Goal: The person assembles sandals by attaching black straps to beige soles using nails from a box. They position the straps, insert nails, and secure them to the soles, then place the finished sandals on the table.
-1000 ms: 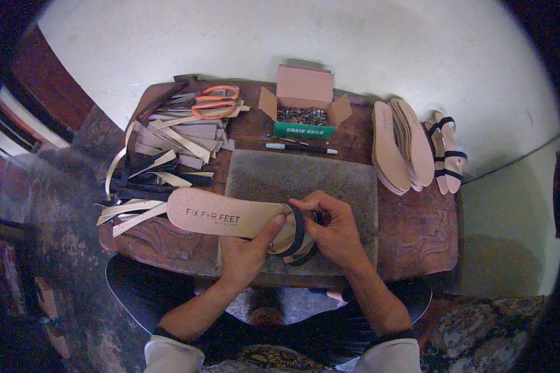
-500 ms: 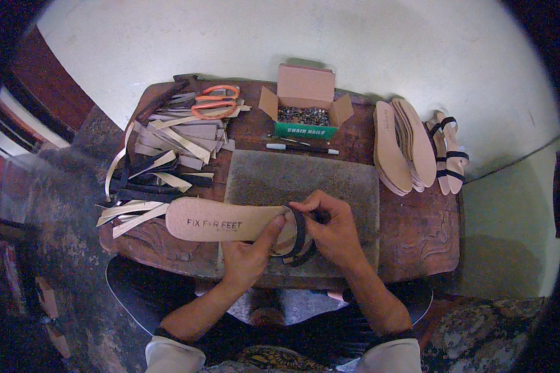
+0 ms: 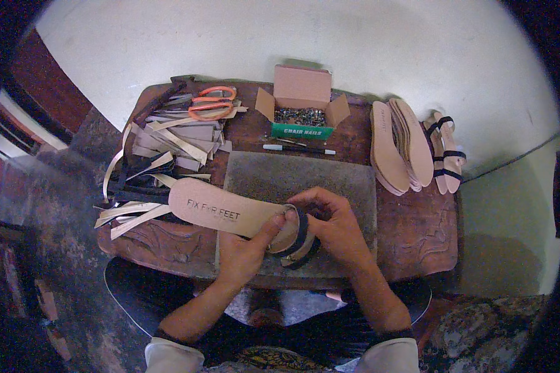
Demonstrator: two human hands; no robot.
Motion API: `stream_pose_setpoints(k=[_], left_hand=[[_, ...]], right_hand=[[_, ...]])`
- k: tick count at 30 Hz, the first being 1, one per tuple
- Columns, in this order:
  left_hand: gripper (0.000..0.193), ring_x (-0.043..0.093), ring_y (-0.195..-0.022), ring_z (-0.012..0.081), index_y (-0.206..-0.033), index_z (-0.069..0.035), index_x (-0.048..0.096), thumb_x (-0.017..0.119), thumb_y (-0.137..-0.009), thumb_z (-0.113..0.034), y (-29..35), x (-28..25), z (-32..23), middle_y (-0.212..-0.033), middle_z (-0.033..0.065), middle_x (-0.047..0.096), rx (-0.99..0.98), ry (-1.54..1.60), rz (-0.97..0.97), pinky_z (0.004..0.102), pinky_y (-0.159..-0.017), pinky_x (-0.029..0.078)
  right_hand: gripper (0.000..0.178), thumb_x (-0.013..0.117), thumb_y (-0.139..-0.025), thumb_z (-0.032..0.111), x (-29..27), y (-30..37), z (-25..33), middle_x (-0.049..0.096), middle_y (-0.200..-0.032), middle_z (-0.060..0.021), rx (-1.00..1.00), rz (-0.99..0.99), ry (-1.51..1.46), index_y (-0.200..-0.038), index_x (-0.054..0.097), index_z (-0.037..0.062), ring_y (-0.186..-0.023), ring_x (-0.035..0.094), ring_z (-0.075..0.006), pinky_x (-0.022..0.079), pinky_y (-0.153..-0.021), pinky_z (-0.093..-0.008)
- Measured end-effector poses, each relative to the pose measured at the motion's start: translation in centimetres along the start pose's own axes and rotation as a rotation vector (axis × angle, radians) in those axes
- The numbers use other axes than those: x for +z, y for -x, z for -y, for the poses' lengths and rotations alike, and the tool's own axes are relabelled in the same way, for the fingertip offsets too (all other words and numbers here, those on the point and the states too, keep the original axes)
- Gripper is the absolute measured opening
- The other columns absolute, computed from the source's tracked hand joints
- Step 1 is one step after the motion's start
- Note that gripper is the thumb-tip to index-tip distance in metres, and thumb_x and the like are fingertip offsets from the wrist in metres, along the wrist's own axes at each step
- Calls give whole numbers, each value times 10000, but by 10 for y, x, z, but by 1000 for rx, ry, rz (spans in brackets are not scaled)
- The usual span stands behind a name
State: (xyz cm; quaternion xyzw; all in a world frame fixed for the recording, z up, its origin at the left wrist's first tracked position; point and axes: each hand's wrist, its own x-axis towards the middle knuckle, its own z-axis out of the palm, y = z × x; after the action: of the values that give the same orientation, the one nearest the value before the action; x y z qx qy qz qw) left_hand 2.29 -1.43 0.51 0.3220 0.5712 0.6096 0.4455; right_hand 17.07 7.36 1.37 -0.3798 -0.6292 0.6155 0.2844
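Observation:
A tan sandal sole point(image 3: 221, 202) with dark printing lies across my hands above the grey board, its heel end pointing left. My left hand point(image 3: 249, 248) grips it from below near the middle, thumb on top. At its right end a black strap point(image 3: 301, 231) loops over the sole, and a second strap end hangs beneath. My right hand point(image 3: 330, 221) pinches the strap at the sole's far edge, close to my left thumb. The fingers of my left hand under the sole are hidden.
A grey board point(image 3: 255, 171) covers the middle of the carved wooden table point(image 3: 417, 230). Behind it stand a pen point(image 3: 298, 149) and an open box of nails point(image 3: 302, 124). Strap strips point(image 3: 180, 140) and orange-handled scissors point(image 3: 211, 104) lie left; soles point(image 3: 389, 149) and finished-looking sandals point(image 3: 448, 155) lie right.
The sole has tilted, its left end rising away from me and its strapped end dipping slightly nearer. Both hands keep their hold on the sole and strap.

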Motion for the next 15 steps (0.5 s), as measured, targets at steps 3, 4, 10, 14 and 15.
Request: stream_pose_setpoints(k=[3, 4, 10, 14, 15], left_hand=[[231, 660, -840, 152, -1013, 6, 665, 708, -845, -146, 1, 1, 0, -947, 89, 688, -40, -5, 28, 272, -730, 521], [226, 659, -840, 150, -1011, 6, 665, 705, -847, -144, 1, 1, 0, -946, 88, 687, -28, 2, 38, 272, -730, 521], [204, 659, -840, 148, -1000, 7, 663, 694, -855, -133, 1, 1, 3, -939, 84, 686, -36, 8, 71, 275, -732, 523], [212, 657, -837, 152, -997, 10, 654, 695, -855, -141, -2, 0, 2, -936, 84, 683, -36, -5, 70, 280, -726, 522], [217, 656, -838, 154, -998, 11, 650, 696, -854, -144, -3, -1, 2, -937, 85, 682, -32, -9, 66, 280, -725, 522]], right_hand=[[180, 707, -819, 80, -1, 0, -7, 650, -887, -13, -60, 18, -16, -977, 634, 33, -831, 593, -79, 485, -749, -231], [178, 708, -820, 81, -2, -1, -8, 649, -886, -12, -80, 26, -14, -975, 634, 35, -828, 593, -78, 484, -745, -232], [168, 711, -825, 104, -3, -1, -8, 646, -882, -5, -145, 29, 74, -962, 636, 44, -814, 590, -77, 482, -724, -237], [189, 718, -822, 128, -1, 2, -4, 652, -893, -10, -102, 3, 97, -974, 644, 44, -814, 590, -78, 481, -724, -239], [195, 720, -820, 134, -1, 2, 0, 653, -897, -12, -76, 3, 95, -978, 647, 45, -815, 590, -78, 481, -724, -239]])
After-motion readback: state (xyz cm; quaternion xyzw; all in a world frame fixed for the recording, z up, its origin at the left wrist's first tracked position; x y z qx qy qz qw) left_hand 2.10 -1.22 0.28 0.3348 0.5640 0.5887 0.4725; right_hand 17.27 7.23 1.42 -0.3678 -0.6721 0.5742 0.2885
